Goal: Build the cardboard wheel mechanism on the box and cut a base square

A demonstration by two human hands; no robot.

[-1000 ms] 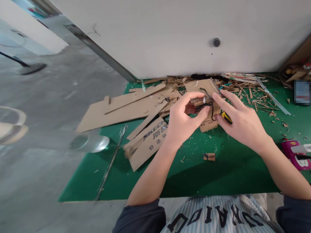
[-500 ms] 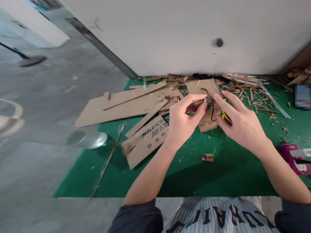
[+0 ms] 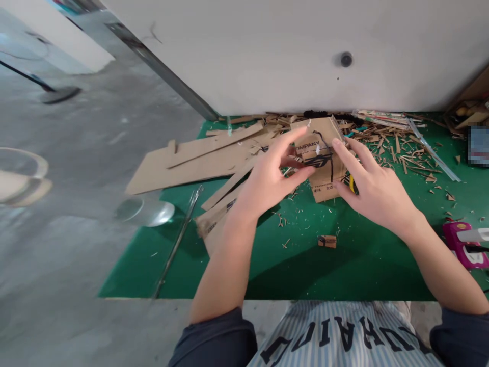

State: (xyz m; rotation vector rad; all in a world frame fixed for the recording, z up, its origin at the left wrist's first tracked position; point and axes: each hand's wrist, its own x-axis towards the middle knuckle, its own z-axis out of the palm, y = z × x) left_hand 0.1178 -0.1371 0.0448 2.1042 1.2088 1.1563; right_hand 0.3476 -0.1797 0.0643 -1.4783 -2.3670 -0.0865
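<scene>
A brown cardboard piece (image 3: 323,191) with printed lettering lies on the green tabletop between my hands, and a black cord (image 3: 332,168) runs across it. My right hand (image 3: 376,191) grips the piece along its right edge, its index finger and thumb resting on the front face. To its left, my left hand (image 3: 269,176) is open, thumb and index finger spread apart close to the cardboard. A small white bit (image 3: 317,149) sits on the cardboard near the cord. Under my right hand, part of a yellow object (image 3: 352,182) shows; the rest is hidden.
Large cardboard sheets (image 3: 198,160) lie at the left. Cardboard scraps (image 3: 401,153) litter the back right. Closer in are a small cardboard bit (image 3: 327,241), clear strips (image 3: 179,239), a transparent cup (image 3: 147,212) at the left edge, and a magenta object (image 3: 460,244) at right.
My left hand has let go of the cord and drawn back left, its thumb and index finger parting. More of the cardboard's print now shows. My right hand has stayed on the cardboard.
</scene>
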